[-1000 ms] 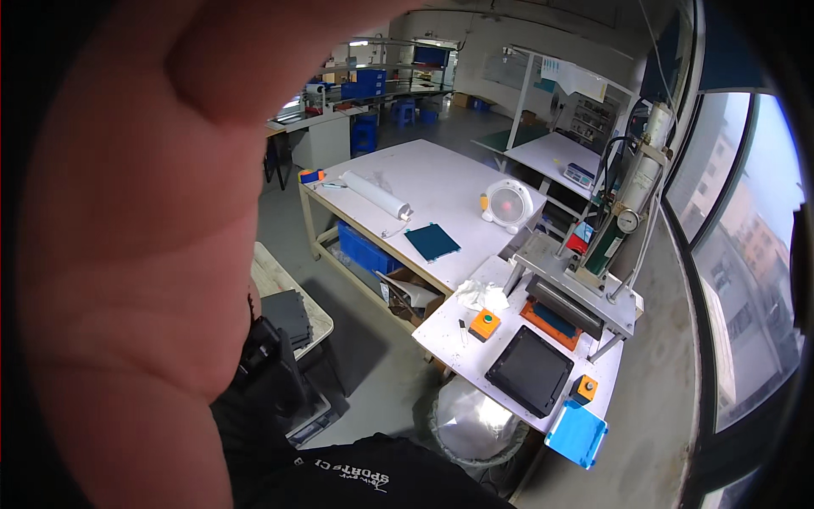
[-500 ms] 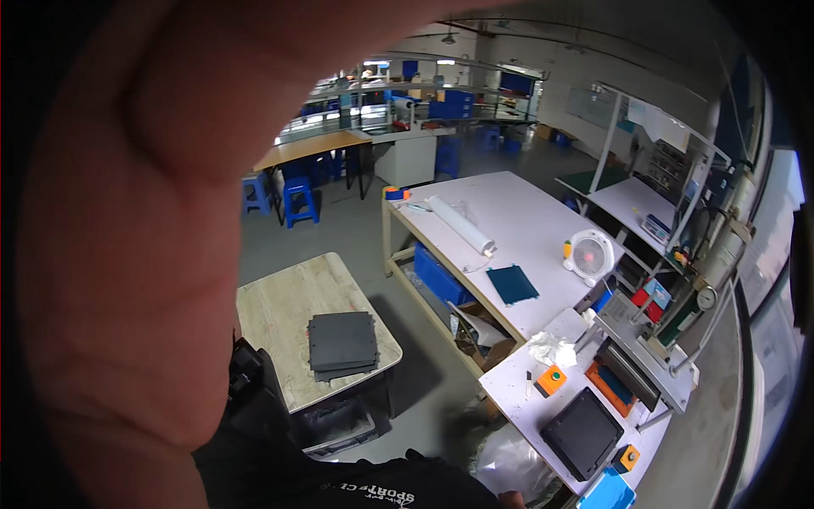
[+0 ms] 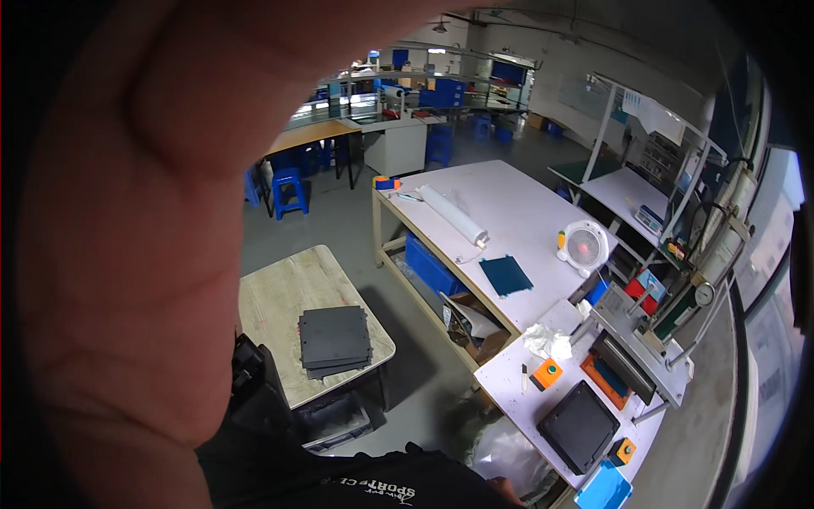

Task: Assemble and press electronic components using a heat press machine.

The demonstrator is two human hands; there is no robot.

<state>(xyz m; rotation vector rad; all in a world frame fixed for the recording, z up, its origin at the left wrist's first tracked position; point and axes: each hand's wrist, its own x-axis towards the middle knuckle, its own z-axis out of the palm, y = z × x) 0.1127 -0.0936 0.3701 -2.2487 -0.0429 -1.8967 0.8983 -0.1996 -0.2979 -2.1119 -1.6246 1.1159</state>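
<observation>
My left hand [image 3: 127,280] fills the left side and curves over the top, very close to the lens. It is blurred, and its fingertips are out of sight, so I cannot tell what it touches. A sliver of my right hand [image 3: 506,489] shows at the lower edge beside my black shirt; its fingers are hidden. Behind the left hand, a stack of dark grey sheets [image 3: 336,336] lies on a small wood-patterned table [image 3: 288,288]. To the right, a black tray [image 3: 579,427] rests on a white workbench [image 3: 509,373] near a press [image 3: 632,360].
Two orange button boxes [image 3: 547,373] and a blue tray [image 3: 604,488] are on the workbench. A large white table [image 3: 509,199] carries a white roll [image 3: 454,216], a dark teal sheet [image 3: 506,276] and a fan [image 3: 583,247]. A blue stool [image 3: 290,191] stands behind.
The whole scene has shifted slightly up and left as the view turned a little. The left hand stays over the lens, almost unchanged.
</observation>
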